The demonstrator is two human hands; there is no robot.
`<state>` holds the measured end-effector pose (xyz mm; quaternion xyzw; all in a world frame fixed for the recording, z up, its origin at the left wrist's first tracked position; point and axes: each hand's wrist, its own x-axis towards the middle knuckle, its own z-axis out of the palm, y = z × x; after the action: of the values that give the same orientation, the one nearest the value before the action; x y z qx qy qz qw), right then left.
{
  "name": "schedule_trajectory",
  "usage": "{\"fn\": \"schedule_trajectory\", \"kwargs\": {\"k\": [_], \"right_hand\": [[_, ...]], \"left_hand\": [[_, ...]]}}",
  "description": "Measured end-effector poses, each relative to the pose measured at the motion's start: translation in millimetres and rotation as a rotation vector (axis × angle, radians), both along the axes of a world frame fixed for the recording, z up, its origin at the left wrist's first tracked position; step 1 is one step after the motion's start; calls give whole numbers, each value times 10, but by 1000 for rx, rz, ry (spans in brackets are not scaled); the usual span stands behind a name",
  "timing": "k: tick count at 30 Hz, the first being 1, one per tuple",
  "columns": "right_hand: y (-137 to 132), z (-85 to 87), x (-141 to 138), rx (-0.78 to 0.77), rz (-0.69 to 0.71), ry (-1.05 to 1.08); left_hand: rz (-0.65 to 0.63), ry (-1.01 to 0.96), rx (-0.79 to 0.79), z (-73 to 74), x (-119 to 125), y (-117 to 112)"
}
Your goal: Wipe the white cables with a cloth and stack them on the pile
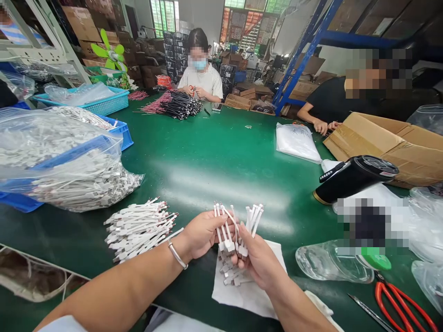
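Note:
My left hand [205, 234] is closed on several short white cables [226, 233], fanned out with their block-shaped plugs pointing down toward me. Close beside it, my right hand [259, 258] grips a bundle of the same white cables [254, 216], whose wire ends stick up past the fingers. The two hands nearly touch, and one cable curves between them. Below them, more white cables lie on a white sheet [251, 302], partly hidden by my right hand. To the left of my left hand is a loose pile of white cables [138, 228].
A clear bag of white cables [86, 180] rests on a blue tray at left. A black tumbler [353, 180], clear bottle [328, 262], red-handled scissors [398, 299] and tweezers [368, 311] are at right. Two people sit across the green table [214, 152], near dark cables [180, 103] and a cardboard box [384, 143].

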<state>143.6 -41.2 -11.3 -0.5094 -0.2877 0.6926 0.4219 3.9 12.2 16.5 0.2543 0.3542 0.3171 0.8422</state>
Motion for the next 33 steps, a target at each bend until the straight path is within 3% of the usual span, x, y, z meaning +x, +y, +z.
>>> {"fn": "schedule_trajectory", "kwargs": {"k": [7,16,25,33], "right_hand": [[9,36,85,-20,96,69],[-16,20,47,-16,36,1],[-12,63,162,7,212,67],[10,87,183,7,157,-16]], "left_hand": [[84,45,-47,19,8,20],[74,-24,-30,13,23,6],[79,24,-37,-32,-23,94],[69,34,-23,-16,-44,115]]}}
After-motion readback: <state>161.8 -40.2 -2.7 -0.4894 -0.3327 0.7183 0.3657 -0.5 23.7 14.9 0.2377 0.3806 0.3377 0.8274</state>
